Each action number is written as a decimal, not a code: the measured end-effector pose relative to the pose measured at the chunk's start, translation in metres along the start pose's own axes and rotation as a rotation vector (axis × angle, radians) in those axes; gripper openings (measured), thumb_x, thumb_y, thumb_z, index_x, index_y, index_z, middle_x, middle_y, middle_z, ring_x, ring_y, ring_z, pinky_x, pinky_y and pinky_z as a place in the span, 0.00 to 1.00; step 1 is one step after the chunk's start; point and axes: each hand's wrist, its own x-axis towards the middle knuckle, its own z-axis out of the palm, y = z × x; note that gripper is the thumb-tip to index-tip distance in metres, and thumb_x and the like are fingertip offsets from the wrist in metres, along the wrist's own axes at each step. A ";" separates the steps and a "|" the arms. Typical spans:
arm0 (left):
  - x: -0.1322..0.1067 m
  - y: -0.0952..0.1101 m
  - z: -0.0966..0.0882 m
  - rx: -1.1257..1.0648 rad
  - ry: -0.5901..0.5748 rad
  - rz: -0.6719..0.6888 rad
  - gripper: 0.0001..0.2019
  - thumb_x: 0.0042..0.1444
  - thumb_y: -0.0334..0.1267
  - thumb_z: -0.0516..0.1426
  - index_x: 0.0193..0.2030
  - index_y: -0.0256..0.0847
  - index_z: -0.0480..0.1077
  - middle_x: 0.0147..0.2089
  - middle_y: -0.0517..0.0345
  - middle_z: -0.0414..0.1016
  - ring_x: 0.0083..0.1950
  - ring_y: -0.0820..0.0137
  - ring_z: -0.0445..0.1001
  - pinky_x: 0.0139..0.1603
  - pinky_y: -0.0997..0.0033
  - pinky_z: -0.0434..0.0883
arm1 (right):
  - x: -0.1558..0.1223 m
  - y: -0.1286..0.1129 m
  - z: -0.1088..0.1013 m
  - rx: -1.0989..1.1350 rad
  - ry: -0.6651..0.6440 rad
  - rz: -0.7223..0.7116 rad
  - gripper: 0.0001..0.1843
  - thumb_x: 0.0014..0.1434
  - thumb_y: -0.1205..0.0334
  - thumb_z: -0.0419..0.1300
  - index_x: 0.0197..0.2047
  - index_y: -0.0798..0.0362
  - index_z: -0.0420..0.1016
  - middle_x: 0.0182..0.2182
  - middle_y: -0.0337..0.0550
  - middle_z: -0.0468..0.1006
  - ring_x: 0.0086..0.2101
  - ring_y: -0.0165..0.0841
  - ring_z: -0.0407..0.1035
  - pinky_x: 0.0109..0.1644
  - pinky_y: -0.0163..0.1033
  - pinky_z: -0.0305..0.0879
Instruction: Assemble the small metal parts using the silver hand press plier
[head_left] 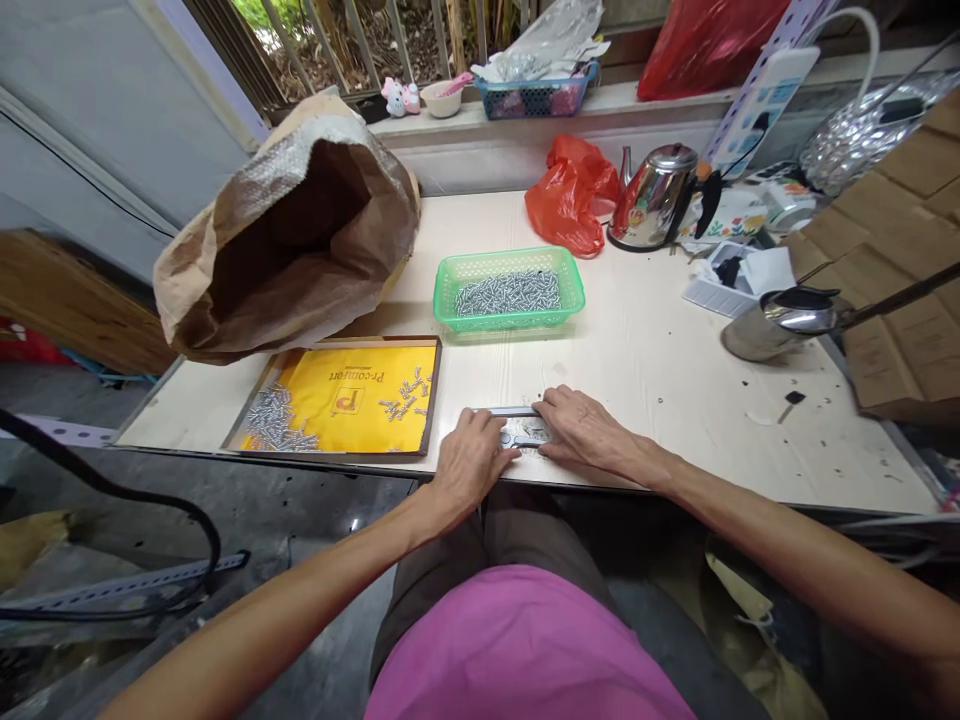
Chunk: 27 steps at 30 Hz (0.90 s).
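At the front edge of the table, my left hand (472, 455) and my right hand (581, 430) grip the two ends of a flat, silvery metal piece (511, 411) with a straight bar along its far side. Fingers curl over both ends, and its exact kind cannot be made out. Close to my left hand lies a shallow tray (436, 400) lined with yellow cloth (375, 372). Small metal screws (276, 420) are heaped at the tray's left, with a looser group (407, 396) at its right. Beyond my hands stands a green plastic basket (510, 322) holding many more small screws.
A large open paper sack (300, 230) stands at the back left, behind the tray. Farther right are a red plastic bag (574, 195), a steel kettle (656, 195), a metal jug (772, 325) and cardboard (892, 260). Small dark bits are scattered on the table's right side.
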 end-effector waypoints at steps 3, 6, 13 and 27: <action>0.025 0.004 0.007 0.035 -0.054 0.181 0.27 0.54 0.42 0.61 0.59 0.37 0.61 0.56 0.45 0.68 0.57 0.57 0.64 0.54 0.57 0.66 | 0.000 -0.001 0.004 0.002 0.022 0.022 0.18 0.55 0.57 0.63 0.46 0.58 0.69 0.42 0.51 0.70 0.43 0.42 0.63 0.45 0.43 0.60; 0.044 -0.001 0.010 0.039 -0.129 0.241 0.27 0.56 0.44 0.60 0.59 0.37 0.59 0.52 0.46 0.69 0.53 0.58 0.66 0.52 0.57 0.67 | -0.002 -0.002 0.001 0.022 0.023 0.045 0.24 0.54 0.54 0.64 0.50 0.57 0.67 0.44 0.52 0.70 0.44 0.42 0.63 0.46 0.44 0.61; 0.051 -0.006 0.007 0.216 -0.201 0.423 0.23 0.60 0.47 0.55 0.57 0.34 0.60 0.49 0.43 0.67 0.50 0.58 0.65 0.48 0.60 0.66 | -0.005 -0.014 -0.008 -0.040 -0.056 0.168 0.20 0.56 0.56 0.63 0.49 0.58 0.69 0.45 0.55 0.71 0.46 0.46 0.63 0.46 0.46 0.63; 0.044 0.004 0.015 0.123 -0.142 0.244 0.11 0.62 0.40 0.54 0.48 0.35 0.67 0.46 0.47 0.72 0.49 0.59 0.69 0.46 0.59 0.70 | -0.004 -0.008 0.006 0.010 0.045 0.204 0.10 0.62 0.58 0.58 0.45 0.53 0.72 0.41 0.49 0.73 0.43 0.39 0.66 0.43 0.40 0.62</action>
